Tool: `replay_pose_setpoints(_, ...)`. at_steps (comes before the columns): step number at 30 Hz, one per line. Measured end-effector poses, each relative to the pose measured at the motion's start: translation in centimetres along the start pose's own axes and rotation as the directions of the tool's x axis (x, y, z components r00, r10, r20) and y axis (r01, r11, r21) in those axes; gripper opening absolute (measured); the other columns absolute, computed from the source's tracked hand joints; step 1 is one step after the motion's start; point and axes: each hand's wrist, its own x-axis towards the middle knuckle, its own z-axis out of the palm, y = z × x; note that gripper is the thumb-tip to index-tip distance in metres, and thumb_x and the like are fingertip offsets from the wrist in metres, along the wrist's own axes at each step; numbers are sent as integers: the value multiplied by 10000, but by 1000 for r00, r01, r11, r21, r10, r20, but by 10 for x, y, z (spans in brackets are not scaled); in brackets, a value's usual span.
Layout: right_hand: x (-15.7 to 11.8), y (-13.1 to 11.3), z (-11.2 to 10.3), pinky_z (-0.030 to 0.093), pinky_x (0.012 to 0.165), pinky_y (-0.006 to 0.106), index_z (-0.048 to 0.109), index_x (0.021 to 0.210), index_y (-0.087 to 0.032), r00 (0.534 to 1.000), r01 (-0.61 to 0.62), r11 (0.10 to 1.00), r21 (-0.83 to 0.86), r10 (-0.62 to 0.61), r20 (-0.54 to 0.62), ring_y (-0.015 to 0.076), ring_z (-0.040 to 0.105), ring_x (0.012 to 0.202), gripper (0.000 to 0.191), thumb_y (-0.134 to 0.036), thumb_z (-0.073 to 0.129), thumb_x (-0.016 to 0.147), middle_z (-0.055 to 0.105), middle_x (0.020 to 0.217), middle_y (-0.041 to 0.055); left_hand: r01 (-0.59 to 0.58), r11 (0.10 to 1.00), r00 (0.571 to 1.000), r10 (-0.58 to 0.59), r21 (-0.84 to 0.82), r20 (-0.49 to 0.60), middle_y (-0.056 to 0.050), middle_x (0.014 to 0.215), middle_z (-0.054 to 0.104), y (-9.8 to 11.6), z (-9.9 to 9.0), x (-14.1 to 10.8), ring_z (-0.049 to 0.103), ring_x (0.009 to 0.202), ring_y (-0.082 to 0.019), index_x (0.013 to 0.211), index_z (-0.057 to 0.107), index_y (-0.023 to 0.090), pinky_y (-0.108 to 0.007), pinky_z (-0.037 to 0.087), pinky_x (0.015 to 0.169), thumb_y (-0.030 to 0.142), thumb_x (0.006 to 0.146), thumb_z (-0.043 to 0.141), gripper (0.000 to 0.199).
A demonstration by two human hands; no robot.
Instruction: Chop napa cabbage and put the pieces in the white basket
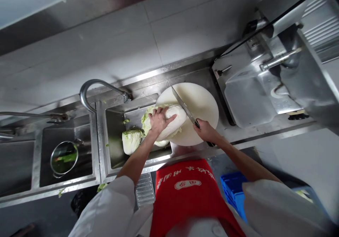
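A long pale cabbage (174, 122) lies across the left part of a round white cutting board (205, 106), its leafy end reaching over the sink. My left hand (159, 119) rests on top of it with the fingers spread over the leaves. In my right hand (203, 129) is the dark handle of a knife (185, 108), whose long blade points up and left over the board, beside the cabbage's white base. Another cabbage piece (131, 141) sits in the sink, left of my left forearm.
The metal sink (113, 155) has a curved faucet (91, 81) behind it. Further left, a round strainer (64, 158) with green scraps stands in a second basin. A slicing machine (249, 99) is on the right. Blue crates (233, 191) stand below the counter.
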Motion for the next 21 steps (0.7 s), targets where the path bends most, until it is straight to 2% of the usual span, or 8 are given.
replay_pose_setpoints(6, 22, -5, 8, 346, 690, 278, 645, 1109, -150, 999, -39, 999, -31, 39, -11, 224, 661, 841, 203, -242, 471, 1059, 746, 966, 133, -5, 1000, 1000, 5, -5, -19, -121, 1451, 637, 1, 3, -1, 513, 1335, -390, 1502, 628, 341, -571, 369, 1121, 776, 951, 575, 705)
replay_pose_setpoints(12, -7, 15, 9, 338, 672, 267, 656, 1007, -155, 994, -80, 997, 0, 80, 77, 190, 615, 744, 186, -266, 512, 1044, 722, 855, 98, 18, 999, 1000, -18, -40, -21, -133, 1423, 654, -2, 2, 2, 531, 1328, -398, 1468, 664, 331, -575, 374, 1121, 758, 941, 616, 680)
replay_pose_setpoints(16, 5, 15, 25, 349, 672, 264, 633, 970, -159, 992, -123, 992, 38, 122, 28, 201, 633, 780, 165, -247, 511, 1038, 715, 857, 106, 0, 999, 998, -2, -39, -62, -132, 1416, 663, 0, 4, 0, 536, 1326, -393, 1459, 672, 310, -572, 366, 1131, 743, 933, 645, 682)
replay_pose_setpoints(19, 22, 9, 28, 350, 612, 263, 595, 935, -184, 990, -139, 981, 137, 136, 33, 182, 603, 654, 174, -267, 483, 1039, 672, 784, 63, -3, 999, 995, -2, -47, -100, -142, 1400, 672, -1, 10, -4, 552, 1302, -393, 1455, 673, 296, -571, 371, 1127, 734, 925, 665, 688)
replay_pose_setpoints(21, 20, 10, 23, 338, 555, 262, 549, 876, -209, 987, -154, 963, 222, 140, 79, 154, 533, 527, 213, -317, 464, 1039, 609, 700, 14, -16, 997, 992, 6, -71, -129, -147, 1388, 681, -5, 12, -7, 562, 1289, -396, 1438, 683, 288, -570, 377, 1126, 726, 912, 690, 685)
